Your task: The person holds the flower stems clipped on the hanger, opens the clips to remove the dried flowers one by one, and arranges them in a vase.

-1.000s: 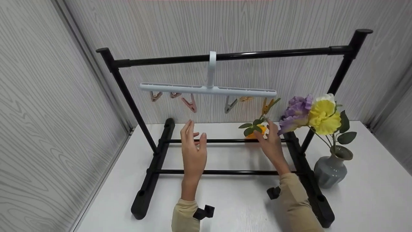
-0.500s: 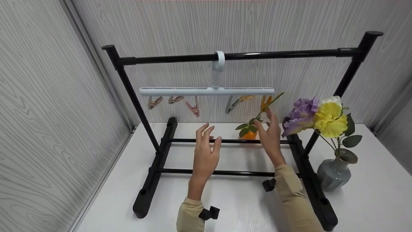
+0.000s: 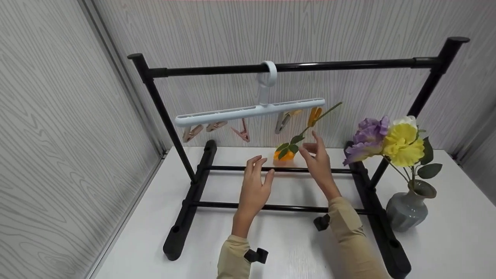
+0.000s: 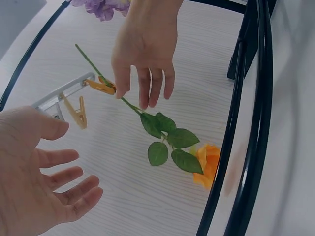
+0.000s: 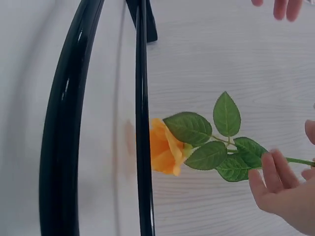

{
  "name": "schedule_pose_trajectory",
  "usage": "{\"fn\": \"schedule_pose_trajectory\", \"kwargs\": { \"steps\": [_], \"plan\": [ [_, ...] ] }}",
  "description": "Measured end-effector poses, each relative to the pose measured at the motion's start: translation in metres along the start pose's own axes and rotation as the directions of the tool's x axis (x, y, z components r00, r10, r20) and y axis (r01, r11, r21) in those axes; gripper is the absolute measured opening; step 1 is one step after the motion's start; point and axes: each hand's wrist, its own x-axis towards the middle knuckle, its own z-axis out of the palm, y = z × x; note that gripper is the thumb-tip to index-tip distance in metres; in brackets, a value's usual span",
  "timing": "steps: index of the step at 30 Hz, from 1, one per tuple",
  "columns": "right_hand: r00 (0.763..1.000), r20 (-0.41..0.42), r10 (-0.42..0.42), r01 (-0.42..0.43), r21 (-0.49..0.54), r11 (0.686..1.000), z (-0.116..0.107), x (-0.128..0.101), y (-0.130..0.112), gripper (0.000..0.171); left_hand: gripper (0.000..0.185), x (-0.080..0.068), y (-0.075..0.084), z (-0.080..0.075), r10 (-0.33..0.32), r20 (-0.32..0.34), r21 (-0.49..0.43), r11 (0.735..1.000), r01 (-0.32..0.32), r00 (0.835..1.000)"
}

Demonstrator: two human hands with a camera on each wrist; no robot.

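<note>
An orange rose (image 3: 284, 155) hangs head down, its green stem held in a yellow clip (image 3: 314, 115) at the right end of a white clip hanger (image 3: 252, 110). The hanger hooks over the top bar of a black rack (image 3: 348, 65) and tilts, right end higher. My right hand (image 3: 316, 157) is raised just right of the stem, fingers straight and spread, holding nothing. In the left wrist view its fingertips (image 4: 147, 93) lie by the stem (image 4: 133, 105) under the clip (image 4: 101, 87); whether they touch it I cannot tell. My left hand (image 3: 255, 186) hovers open, lower and to the left.
Pink and grey clips (image 3: 243, 133) hang along the hanger. A grey vase (image 3: 407, 211) with purple, yellow and white flowers (image 3: 387, 139) stands at the right by the rack's foot (image 3: 381, 228). The rack stands on a white table (image 3: 294, 252) enclosed by grey wood-grain walls.
The hanger has tilted, right end up, and the rose has swung left. My left hand moved right towards the rose. My right hand dropped slightly from the clip.
</note>
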Motion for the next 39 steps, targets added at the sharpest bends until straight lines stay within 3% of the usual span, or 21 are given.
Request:
{"fn": "schedule_pose_trajectory", "kwargs": {
  "steps": [4, 9, 13, 18, 27, 39],
  "plan": [
    [0.996, -0.013, 0.087, -0.086, 0.038, 0.996, -0.013, 0.014, 0.000, 0.075, 0.038, -0.001, 0.002, 0.003, 0.006, 0.027, -0.004, 1.000, -0.006, 1.000],
    [0.981, 0.088, 0.174, -0.186, 0.156, 0.970, -0.030, 0.035, -0.001, 0.084, 0.035, -0.003, 0.007, 0.007, 0.020, 0.047, -0.007, 1.000, -0.020, 0.999],
    [0.974, 0.108, 0.197, -0.214, 0.179, 0.960, -0.036, 0.044, 0.002, 0.065, 0.036, -0.002, 0.012, 0.013, 0.019, 0.080, -0.006, 1.000, -0.018, 0.997],
    [0.992, 0.032, 0.123, -0.124, 0.053, 0.991, -0.030, 0.033, 0.009, 0.030, 0.035, -0.002, 0.013, 0.016, 0.017, 0.077, 0.006, 1.000, -0.018, 0.997],
    [0.998, -0.022, -0.057, 0.058, 0.099, 0.993, -0.018, 0.000, 0.006, 0.015, 0.033, 0.001, 0.002, 0.023, 0.067, -0.017, 0.077, 0.995, -0.066, 0.998],
    [0.987, -0.022, -0.158, 0.159, 0.124, 0.979, -0.003, -0.040, -0.025, 0.009, 0.038, -0.004, -0.011, 0.040, 0.170, 0.027, 0.218, 0.961, -0.172, 0.985]
  ]
}}
